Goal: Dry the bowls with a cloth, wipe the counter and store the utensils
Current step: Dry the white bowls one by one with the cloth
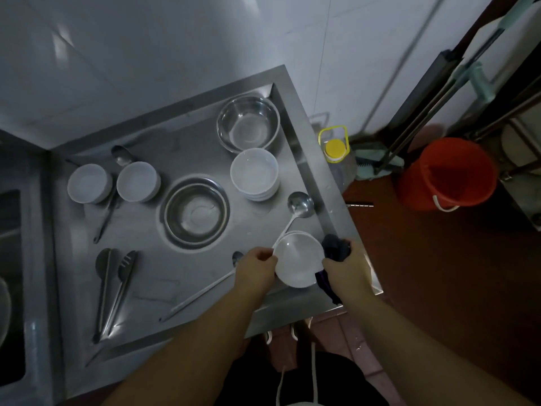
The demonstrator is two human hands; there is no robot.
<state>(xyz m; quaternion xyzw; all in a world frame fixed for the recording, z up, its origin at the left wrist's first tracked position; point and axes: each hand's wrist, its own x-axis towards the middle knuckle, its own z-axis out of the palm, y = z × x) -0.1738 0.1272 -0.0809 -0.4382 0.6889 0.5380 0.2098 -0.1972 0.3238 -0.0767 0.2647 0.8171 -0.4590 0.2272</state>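
Head view, looking down: we hold a white bowl over the desk's near right corner. Our left hand pinches the bowl's left rim, fingers curled on it. Our right hand grips a dark cloth bunched against the bowl's right rim; a tail of cloth hangs below the hand.

Steel ladle lies just behind the held bowl, near the right edge, its white handle running under the bowl. Stack of white bowls stands further back along the right edge; empty steel bowl sits in the far right corner. Second steel bowl at the desk's centre. Two upturned white bowls stand side by side near the far left corner, a long-handled utensil partly beneath them. Steel tongs lie along the left edge near the front. Long spoon lies diagonally near the front edge, its bowl end by our left hand.

Orange bucket stands on the floor to the right, well apart from the desk.
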